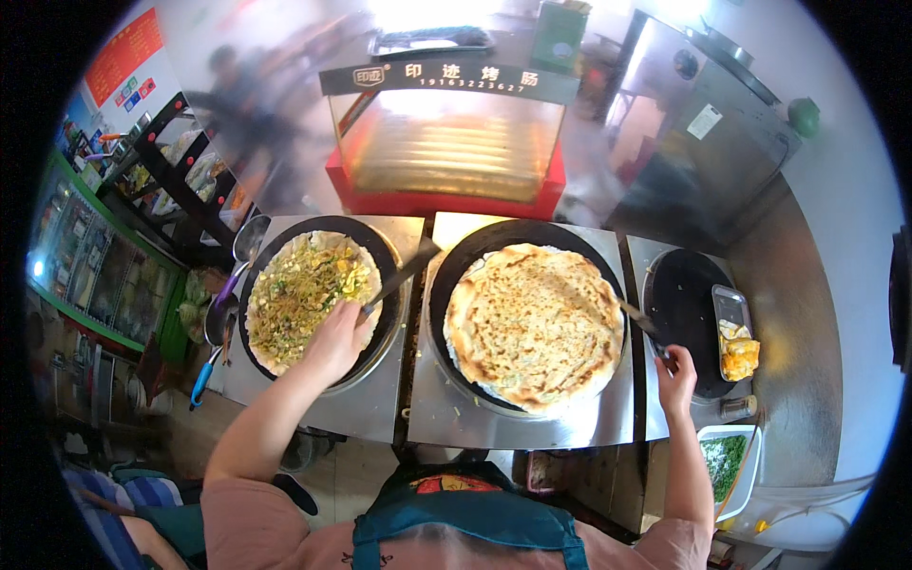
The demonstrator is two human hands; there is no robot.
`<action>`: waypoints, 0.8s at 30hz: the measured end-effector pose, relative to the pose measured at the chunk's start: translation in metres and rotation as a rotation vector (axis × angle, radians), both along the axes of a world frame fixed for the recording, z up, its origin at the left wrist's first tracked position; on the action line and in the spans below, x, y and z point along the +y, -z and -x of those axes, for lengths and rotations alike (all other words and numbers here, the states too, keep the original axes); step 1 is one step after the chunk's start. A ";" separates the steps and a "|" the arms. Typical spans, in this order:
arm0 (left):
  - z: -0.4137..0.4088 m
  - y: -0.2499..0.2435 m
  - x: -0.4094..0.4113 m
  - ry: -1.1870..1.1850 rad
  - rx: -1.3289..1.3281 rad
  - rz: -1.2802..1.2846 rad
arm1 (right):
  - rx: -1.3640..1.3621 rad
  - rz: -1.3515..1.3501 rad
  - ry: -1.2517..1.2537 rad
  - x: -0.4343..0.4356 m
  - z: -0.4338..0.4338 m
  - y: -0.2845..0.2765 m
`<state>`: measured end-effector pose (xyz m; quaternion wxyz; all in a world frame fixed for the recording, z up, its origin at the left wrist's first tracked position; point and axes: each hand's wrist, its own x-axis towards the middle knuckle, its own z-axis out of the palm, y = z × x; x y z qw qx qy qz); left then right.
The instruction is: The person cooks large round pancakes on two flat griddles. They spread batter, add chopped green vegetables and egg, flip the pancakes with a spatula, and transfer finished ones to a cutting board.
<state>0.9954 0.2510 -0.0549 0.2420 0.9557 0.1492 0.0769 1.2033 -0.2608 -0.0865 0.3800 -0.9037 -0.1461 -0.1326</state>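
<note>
My left hand [333, 348] grips the handle of a long flat spatula [407, 272], its dark blade angled up and right over the gap between two griddles. Beneath that hand, a flatbread [299, 292] topped with chopped greens, egg and brownish shreds rests on the left round griddle [390, 322]. In my right hand [677, 381] is another spatula [641, 320], whose tip meets the right edge of a browned flatbread [534, 328]. This larger bread lies on the middle round griddle [456, 267]; whether the blade reaches under it, I cannot tell.
Behind stands a lit glass roller grill [449, 146]. A third griddle [677, 320] bears a metal tray [730, 303] holding yellow food. Chopped greens fill a white tub [754, 463]. Ladles [222, 320] hang at left. Another person's arm [146, 541] shows at lower left.
</note>
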 end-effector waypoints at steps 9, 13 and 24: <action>0.165 0.045 0.008 -0.601 -0.397 1.177 | 0.281 -0.437 -0.043 0.102 0.083 -0.023; 0.186 0.044 0.026 -0.704 -0.448 1.121 | 0.252 0.008 -0.454 0.235 0.099 -0.004; 0.224 0.064 0.085 -0.793 -0.556 1.132 | 0.611 0.028 -0.890 0.493 0.183 0.028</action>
